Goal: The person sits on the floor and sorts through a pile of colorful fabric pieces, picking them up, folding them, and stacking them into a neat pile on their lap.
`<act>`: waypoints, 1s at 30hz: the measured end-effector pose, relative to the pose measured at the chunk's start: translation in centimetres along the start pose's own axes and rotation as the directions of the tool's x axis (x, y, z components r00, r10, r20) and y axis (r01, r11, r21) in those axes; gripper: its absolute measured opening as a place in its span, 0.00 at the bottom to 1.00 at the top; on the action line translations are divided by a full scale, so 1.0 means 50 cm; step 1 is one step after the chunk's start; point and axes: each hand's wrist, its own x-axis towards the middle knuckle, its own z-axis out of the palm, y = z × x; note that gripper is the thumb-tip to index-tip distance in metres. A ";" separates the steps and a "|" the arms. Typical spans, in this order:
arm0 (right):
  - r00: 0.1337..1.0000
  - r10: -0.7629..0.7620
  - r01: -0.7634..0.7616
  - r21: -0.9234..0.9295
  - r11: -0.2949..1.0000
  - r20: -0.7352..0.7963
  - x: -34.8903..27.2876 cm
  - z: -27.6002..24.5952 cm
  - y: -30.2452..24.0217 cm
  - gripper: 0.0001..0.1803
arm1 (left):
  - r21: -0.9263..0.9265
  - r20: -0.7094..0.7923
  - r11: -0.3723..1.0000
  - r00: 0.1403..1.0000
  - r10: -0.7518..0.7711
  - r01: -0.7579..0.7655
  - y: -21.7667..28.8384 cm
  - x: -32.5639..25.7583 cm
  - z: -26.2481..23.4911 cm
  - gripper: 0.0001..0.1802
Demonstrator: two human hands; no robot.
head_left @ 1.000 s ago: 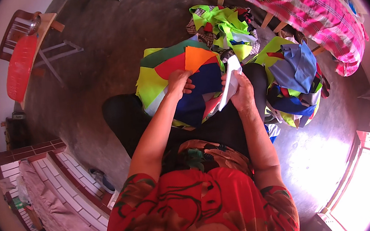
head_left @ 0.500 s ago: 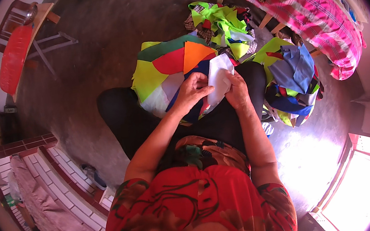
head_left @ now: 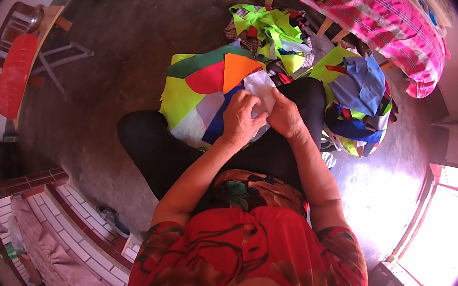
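Note:
Across my lap lies a round patchwork (head_left: 200, 90) of coloured cloth pieces in lime, green, red, blue and grey. An orange piece (head_left: 239, 69) sits near its far right side. My right hand (head_left: 286, 115) is closed on the edge of a white cloth piece (head_left: 257, 81) that lies over the patchwork's right part. Beside it, my left hand (head_left: 242, 118) has its fingers curled in and pinches the same white piece near its lower edge. The hands are close together, and they hide the lower part of the cloth. Whether a needle is held cannot be seen.
To my right stands a heap of cloth scraps (head_left: 362, 94), with a blue cloth on top. Farther off is another pile of lime and checked scraps (head_left: 270, 31). A pink plaid cloth (head_left: 367, 20) drapes at the far right. A red tray-like object (head_left: 18, 74) is far left.
The white piece was raised and tilted between my hands; now it lies lower and flatter on the patchwork. My right hand has come down and left, closer to the left hand.

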 end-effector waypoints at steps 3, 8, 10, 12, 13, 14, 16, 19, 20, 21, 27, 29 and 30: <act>0.996 0.080 -0.089 0.699 0.709 0.046 0.022 0.026 0.082 0.24 | 0.019 0.058 1.000 0.998 0.009 -0.010 0.007 0.005 0.001 0.19; 0.981 0.083 -0.173 0.985 -0.023 0.174 0.022 0.019 0.027 0.25 | 0.062 0.127 0.998 0.992 -0.015 0.007 0.006 0.004 -0.003 0.16; 0.983 0.101 -0.153 0.987 -0.041 0.156 0.020 0.018 0.026 0.27 | 0.088 0.147 0.996 0.989 -0.006 -0.007 0.010 0.002 -0.001 0.15; 0.987 0.092 -0.128 0.990 -0.059 0.133 0.018 0.016 0.024 0.28 | 0.068 0.103 0.997 0.994 0.023 -0.030 0.010 0.001 0.004 0.15; 0.990 0.064 -0.115 0.987 -0.110 0.122 0.018 0.014 0.028 0.28 | 0.058 0.082 0.997 0.996 0.038 -0.043 0.010 0.001 0.006 0.16; 0.993 0.037 -0.103 0.982 -0.161 0.111 0.021 0.013 0.034 0.28 | 0.035 0.056 0.997 0.996 0.063 -0.065 0.009 0.002 0.007 0.16; 0.997 -0.010 -0.081 0.967 -0.241 0.081 0.020 0.008 0.021 0.28 | -0.007 0.004 0.994 0.994 0.107 -0.106 0.013 0.009 0.001 0.18; 0.999 -0.043 -0.041 0.956 -0.291 0.030 0.015 -0.005 -0.005 0.29 | -0.016 -0.026 0.987 0.987 0.160 -0.160 0.029 0.018 -0.010 0.19; 0.999 -0.038 -0.029 0.958 -0.286 0.019 0.015 -0.007 -0.009 0.29 | -0.012 -0.026 0.985 0.985 0.173 -0.173 0.032 0.020 -0.013 0.19; 0.999 -0.034 -0.016 0.960 -0.281 0.006 0.015 -0.009 -0.012 0.30 | -0.007 -0.025 0.982 0.982 0.187 -0.187 0.035 0.021 -0.015 0.19; 0.987 -0.159 -0.059 0.953 -0.296 0.012 0.012 -0.017 -0.020 0.37 | 0.063 -0.016 0.965 0.966 0.257 -0.255 0.044 0.026 -0.023 0.15; 0.994 -0.112 -0.008 0.975 -0.220 -0.017 0.008 -0.006 -0.013 0.37 | 0.097 -0.027 0.954 0.958 0.287 -0.283 0.044 0.025 -0.023 0.14; 0.995 -0.097 0.011 0.993 -0.119 -0.022 0.007 -0.005 -0.014 0.35 | 0.117 -0.035 0.951 0.956 0.293 -0.287 0.042 0.024 -0.023 0.14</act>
